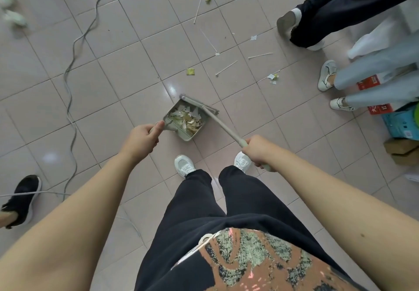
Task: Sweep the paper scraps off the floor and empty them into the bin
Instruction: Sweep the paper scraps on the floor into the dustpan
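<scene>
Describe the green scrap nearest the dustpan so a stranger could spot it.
Start at the grey dustpan mid-floor. Straight beyond it lies the green scrap, alone on its tile. Unlike the long white sticks nearby, it is small, squarish and yellow-green.

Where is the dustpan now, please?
In the head view the dustpan lies on the floor near centre, ahead of the white shoes; the left hand holds its handle and the broom head is at its far edge.
</scene>
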